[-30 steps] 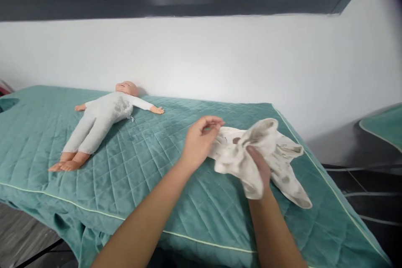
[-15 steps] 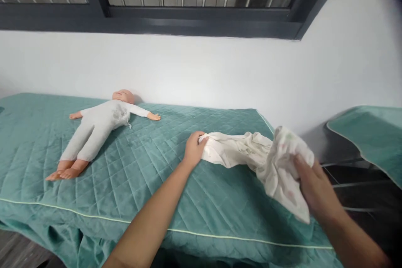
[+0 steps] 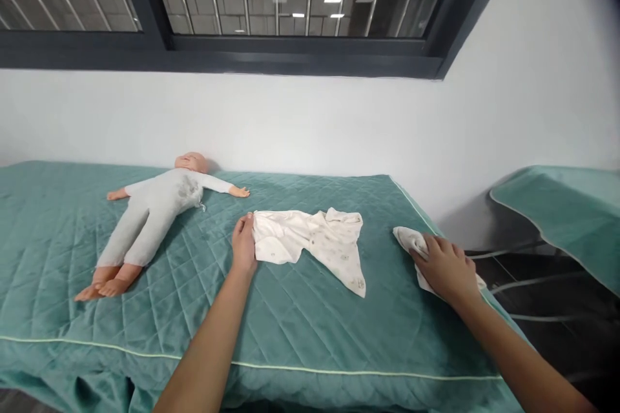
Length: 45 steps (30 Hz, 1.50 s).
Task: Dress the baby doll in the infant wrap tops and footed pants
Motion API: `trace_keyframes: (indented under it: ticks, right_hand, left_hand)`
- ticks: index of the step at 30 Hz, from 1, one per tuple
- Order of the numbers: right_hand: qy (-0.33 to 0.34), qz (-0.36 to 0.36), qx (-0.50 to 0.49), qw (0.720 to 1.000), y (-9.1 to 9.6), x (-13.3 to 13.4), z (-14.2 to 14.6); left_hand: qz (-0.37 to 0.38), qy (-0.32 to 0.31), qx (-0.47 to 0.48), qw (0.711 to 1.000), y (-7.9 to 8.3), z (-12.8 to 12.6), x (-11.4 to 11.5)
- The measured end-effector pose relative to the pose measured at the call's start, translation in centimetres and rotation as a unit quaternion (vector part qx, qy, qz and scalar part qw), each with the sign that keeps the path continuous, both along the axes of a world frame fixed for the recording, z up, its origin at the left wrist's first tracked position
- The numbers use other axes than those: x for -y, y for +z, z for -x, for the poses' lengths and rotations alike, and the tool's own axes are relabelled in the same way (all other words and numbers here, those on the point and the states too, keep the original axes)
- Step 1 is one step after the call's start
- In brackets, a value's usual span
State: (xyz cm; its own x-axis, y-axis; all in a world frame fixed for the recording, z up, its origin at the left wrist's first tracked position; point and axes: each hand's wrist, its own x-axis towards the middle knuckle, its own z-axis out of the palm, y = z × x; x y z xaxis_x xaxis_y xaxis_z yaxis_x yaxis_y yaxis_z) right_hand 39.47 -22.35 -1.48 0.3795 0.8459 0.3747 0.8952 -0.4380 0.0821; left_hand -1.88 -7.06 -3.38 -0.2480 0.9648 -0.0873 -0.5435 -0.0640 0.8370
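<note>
My left hand (image 3: 245, 246) is closed on the left end of a white baby garment (image 3: 285, 232) with small faint prints. The garment lies on the green quilted bedspread (image 3: 310, 329), its right part spreading into a pointed flap towards me. At the bed's right edge, my right hand (image 3: 448, 268) grips a crumpled white cloth (image 3: 404, 239), which is partly hidden under the palm and fingers. A gap of bedspread separates the two white pieces. Whether the cloth is also a garment I cannot tell.
A baby doll (image 3: 157, 203) with a pale cloth body lies on its back at the left, arms spread. Behind the bed are a white wall (image 3: 310, 122) and a dark-framed barred window (image 3: 290, 58). Another green-covered surface (image 3: 566, 206) stands at the right, beyond a gap showing metal bars.
The bunched white fabric has come apart into two pieces. My right hand has lowered the cloth to the bed's right edge; my left hand and the garment are farther left in view.
</note>
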Motion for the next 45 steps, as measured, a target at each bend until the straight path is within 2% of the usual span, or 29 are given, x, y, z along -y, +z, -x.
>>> trace_keyframes:
  ticks: [2,4,7,10,12,14,18,20,23,26,29,32,35,38,41,43,45]
  right_hand:
    - [0.034,-0.049,0.046,0.997,0.7,0.0,1.1]
    - [0.088,-0.077,0.052,0.992,1.6,-0.5,2.9]
    - [0.193,-0.075,-0.037,0.978,2.3,-2.9,6.8]
    - [0.305,-0.095,-0.156,0.935,2.7,-7.0,11.8]
    - [0.353,-0.090,-0.198,0.910,2.9,-9.9,15.2]
    - [0.384,-0.060,-0.210,0.897,3.2,-12.6,18.0]
    - [0.423,0.097,-0.137,0.890,3.3,-16.3,21.0]
    - [0.421,0.137,-0.125,0.888,3.2,-17.0,21.3]
    - [0.414,0.154,-0.118,0.889,3.3,-16.7,20.8]
    - [0.392,0.136,-0.110,0.903,4.3,-15.2,20.0]
    - [0.374,0.102,-0.088,0.918,6.2,-13.2,19.4]
    - [0.384,0.071,-0.072,0.918,9.0,-11.2,19.4]
    - [0.409,0.032,-0.064,0.910,12.0,-9.4,20.0]
    - [0.430,0.009,-0.043,0.902,14.7,-7.8,20.6]
    - [0.429,0.009,-0.021,0.903,17.4,-6.5,21.0]
    - [0.421,0.015,-0.049,0.905,19.3,-5.6,21.3]
    - [0.432,0.035,-0.117,0.893,21.2,-4.8,21.5]
  left_hand:
    - [-0.002,-0.008,0.010,1.000,0.3,-0.3,0.1]
    - [0.000,-0.017,0.007,1.000,0.4,-0.4,0.3]
    - [-0.001,-0.040,-0.026,0.999,0.3,-0.3,0.7]
    - [-0.030,-0.099,-0.104,0.989,0.2,0.1,1.4]
    - [-0.054,-0.151,-0.178,0.971,0.3,0.5,2.2]
    - [-0.073,-0.194,-0.252,0.945,0.7,0.9,3.1]
    - [-0.119,-0.231,-0.363,0.895,1.2,1.5,4.6]
    - [-0.157,-0.222,-0.399,0.875,1.1,1.6,5.1]
    - [-0.226,-0.178,-0.451,0.845,0.3,1.6,5.5]
    - [-0.275,-0.096,-0.514,0.806,-0.5,1.8,6.0]
    - [-0.285,0.013,-0.559,0.779,-0.3,2.0,6.4]
    - [-0.283,0.062,-0.578,0.763,1.3,1.6,6.6]
    - [-0.290,0.027,-0.609,0.738,4.1,0.1,6.6]
    - [-0.300,0.025,-0.611,0.732,7.5,-1.3,6.9]
    - [-0.311,0.086,-0.593,0.738,11.3,-1.7,7.5]
    - [-0.322,0.113,-0.606,0.719,13.8,-1.5,7.9]
    - [-0.339,0.137,-0.632,0.683,16.2,-1.2,8.3]
